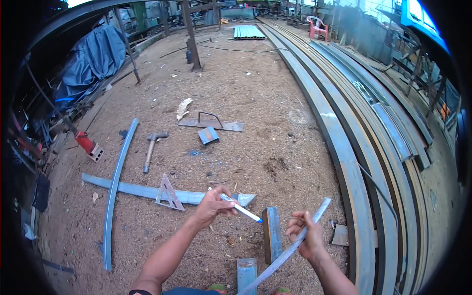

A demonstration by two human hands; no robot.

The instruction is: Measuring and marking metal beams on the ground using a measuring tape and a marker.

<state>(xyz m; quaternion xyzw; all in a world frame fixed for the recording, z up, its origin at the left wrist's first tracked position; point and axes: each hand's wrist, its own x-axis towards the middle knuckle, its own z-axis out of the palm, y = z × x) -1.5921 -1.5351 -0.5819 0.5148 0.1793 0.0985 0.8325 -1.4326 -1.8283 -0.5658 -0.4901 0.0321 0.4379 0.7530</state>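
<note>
My left hand [212, 206] is closed on a slim white pen [247, 213], whose blue end points toward the lower right. My right hand [306, 233] grips a long grey metal bar [285, 256] that slants from upper right down to the lower edge. Between my hands stands a short piece of rusty-sided square steel tube [273, 236]. Nearer to me is another short steel tube [247, 273]. Just left of my left hand, a triangular metal square [169, 193] rests against a long steel tube [140, 189] on the ground.
Another long tube [114, 201] crosses it. A hammer [152, 150], a small square steel piece [208, 135] and a handled metal plate [231, 126] lie farther off. Long steel beams [339, 142] are stacked along the right. A post [191, 39] and a red chair [318, 29] stand farther back.
</note>
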